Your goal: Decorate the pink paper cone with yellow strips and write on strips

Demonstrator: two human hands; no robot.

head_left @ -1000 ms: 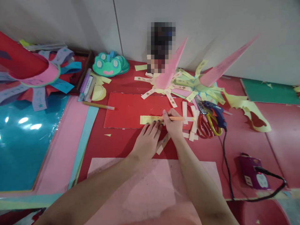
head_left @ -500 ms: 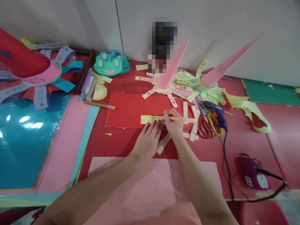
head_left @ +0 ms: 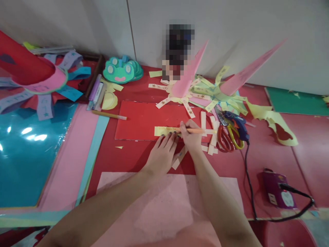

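Observation:
My right hand [head_left: 191, 135] is closed around an orange pen [head_left: 196, 130], its tip pointing left over a pale yellow paper strip [head_left: 159, 131]. A line of small writing runs along the strip, too small to read. My left hand [head_left: 163, 151] lies flat, fingers stretched out, with its fingertips on the strip's lower edge. Beneath the strip is a red board [head_left: 136, 120]. Several cream paper strips [head_left: 212, 137] lie loosely just right of my right hand, and another strip [head_left: 178, 161] lies between my wrists.
Red and yellow scissors [head_left: 226, 139] and a blue glue gun [head_left: 235, 121] lie at the right, its cord running to a purple power box [head_left: 279, 190]. Pink paper cones [head_left: 185, 82] stand behind the board. Green frog cutouts [head_left: 120, 72] and a capped pen [head_left: 109, 115] are at the left.
The pen has shifted slightly to the right in my right hand, and the line of writing on the strip reaches a little further right. My left hand stays in place.

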